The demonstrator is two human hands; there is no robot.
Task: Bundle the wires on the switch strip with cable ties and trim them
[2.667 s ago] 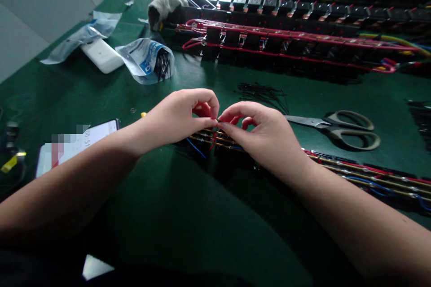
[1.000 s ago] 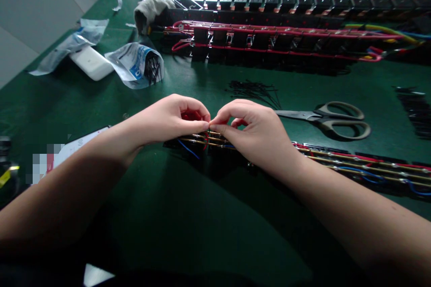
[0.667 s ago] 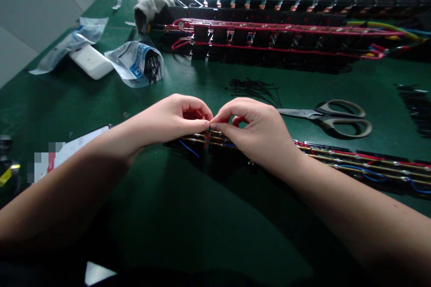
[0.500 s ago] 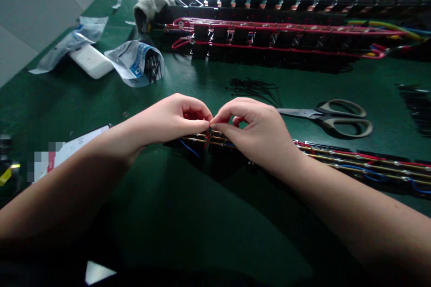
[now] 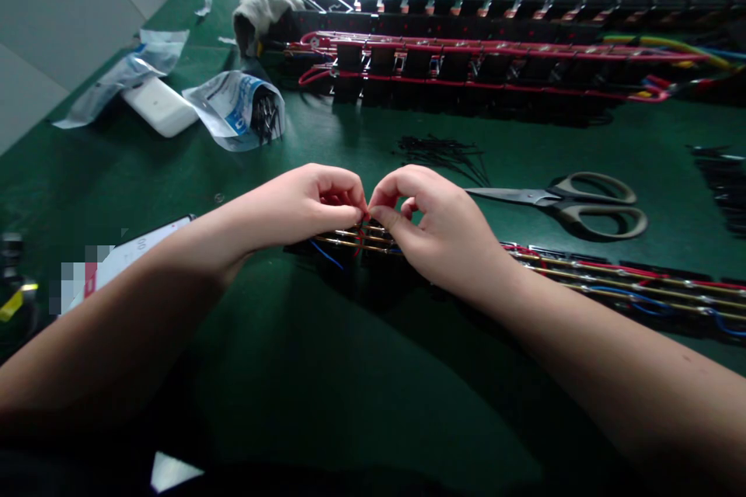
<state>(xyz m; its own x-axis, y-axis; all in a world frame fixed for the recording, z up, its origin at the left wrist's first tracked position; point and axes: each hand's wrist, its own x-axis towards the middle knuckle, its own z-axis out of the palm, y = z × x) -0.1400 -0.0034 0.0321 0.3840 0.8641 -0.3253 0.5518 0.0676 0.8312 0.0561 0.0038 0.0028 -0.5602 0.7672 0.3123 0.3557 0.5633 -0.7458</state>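
Note:
My left hand (image 5: 326,202) and my right hand (image 5: 428,217) meet over a long wired strip (image 5: 611,279) with brass-coloured rods and red and blue wires. Both pinch with thumb and forefinger at a small reddish spot above the strip's left part. What lies between the fingertips is too small to make out. A blue wire (image 5: 327,255) sticks out below my left fingertips. Scissors (image 5: 551,198) lie just beyond my right hand, and a loose pile of thin black ties (image 5: 437,149) is behind it.
Several black assemblies with red wires (image 5: 466,54) run along the back. At the left are an open plastic bag of black ties (image 5: 233,112), a white box (image 5: 160,105) and a phone (image 5: 134,248). More black pieces (image 5: 726,186) lie far right.
My right hand has shifted very slightly, its fingertips now a little apart from my left ones. Otherwise the view is nearly the same.

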